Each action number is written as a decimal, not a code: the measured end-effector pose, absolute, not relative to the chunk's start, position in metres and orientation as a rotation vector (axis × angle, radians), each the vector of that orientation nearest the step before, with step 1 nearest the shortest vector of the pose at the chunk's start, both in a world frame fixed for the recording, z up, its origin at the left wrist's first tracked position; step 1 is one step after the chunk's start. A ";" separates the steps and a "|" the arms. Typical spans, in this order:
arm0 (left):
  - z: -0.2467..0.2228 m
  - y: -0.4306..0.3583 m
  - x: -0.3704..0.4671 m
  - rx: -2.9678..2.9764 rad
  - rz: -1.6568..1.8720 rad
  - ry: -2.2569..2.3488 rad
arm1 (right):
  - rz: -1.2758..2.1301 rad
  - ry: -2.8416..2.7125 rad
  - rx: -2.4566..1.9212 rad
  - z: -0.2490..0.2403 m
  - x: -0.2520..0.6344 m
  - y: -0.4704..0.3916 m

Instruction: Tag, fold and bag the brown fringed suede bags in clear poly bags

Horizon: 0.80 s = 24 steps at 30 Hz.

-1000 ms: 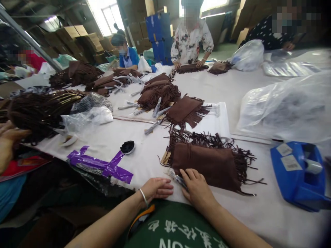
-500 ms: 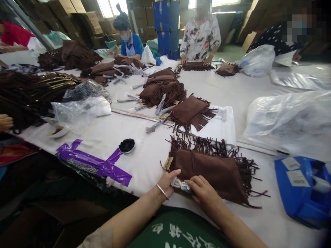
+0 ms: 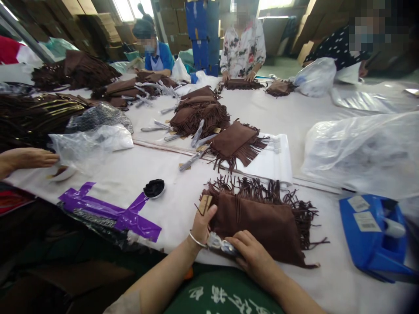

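A brown fringed bag [image 3: 262,218] lies flat before me, its fringe pointing away and to the right. At its left end, my left hand [image 3: 201,226] is closed on it, thumb on top beside the tan tag [image 3: 205,204]; the other fingers are mostly hidden. Along the near edge runs a clear plastic-wrapped bundle [image 3: 218,242], perhaps a strap. The curled fingers of my right hand [image 3: 252,250] grip this bundle at the bag's edge.
Another fringed bag [image 3: 234,139] lies on white plastic sleeves [image 3: 278,159] beyond. To the right stand a blue tape dispenser [image 3: 369,235] and a large plastic bag [image 3: 363,152]. Purple tape [image 3: 108,209] marks the table's front edge. A co-worker's hand [image 3: 31,158] is at left.
My left hand has shifted up the bag's left end, closer to the tag. My right hand stays at the near edge. A co-worker's hand has reached in from the left. The view has shifted slightly.
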<state>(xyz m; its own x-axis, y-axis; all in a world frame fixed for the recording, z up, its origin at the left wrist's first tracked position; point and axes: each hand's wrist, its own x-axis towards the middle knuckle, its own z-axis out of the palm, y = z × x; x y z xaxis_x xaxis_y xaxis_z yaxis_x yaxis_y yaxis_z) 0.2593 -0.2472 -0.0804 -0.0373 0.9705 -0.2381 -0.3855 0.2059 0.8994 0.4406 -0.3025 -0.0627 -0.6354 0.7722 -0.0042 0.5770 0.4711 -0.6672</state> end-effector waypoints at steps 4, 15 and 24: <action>-0.081 -0.250 0.260 1.697 0.770 1.215 | 0.920 -2.445 -1.149 -0.065 0.438 -0.303; -0.062 -0.264 0.285 1.939 0.487 1.013 | 0.874 -1.892 -1.060 -0.054 0.469 -0.313; -0.065 -0.237 0.278 0.758 1.238 1.199 | 0.558 -2.181 -1.145 -0.073 0.452 -0.271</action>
<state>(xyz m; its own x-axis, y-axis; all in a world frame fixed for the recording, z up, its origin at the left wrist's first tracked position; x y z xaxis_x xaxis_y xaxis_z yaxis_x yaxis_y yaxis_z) 0.2776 -0.2371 -0.0655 -0.0947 0.9609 -0.2600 -0.2909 0.2231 0.9304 0.4525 -0.2715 -0.0726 -0.4430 0.8386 0.3170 0.5832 0.5381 -0.6085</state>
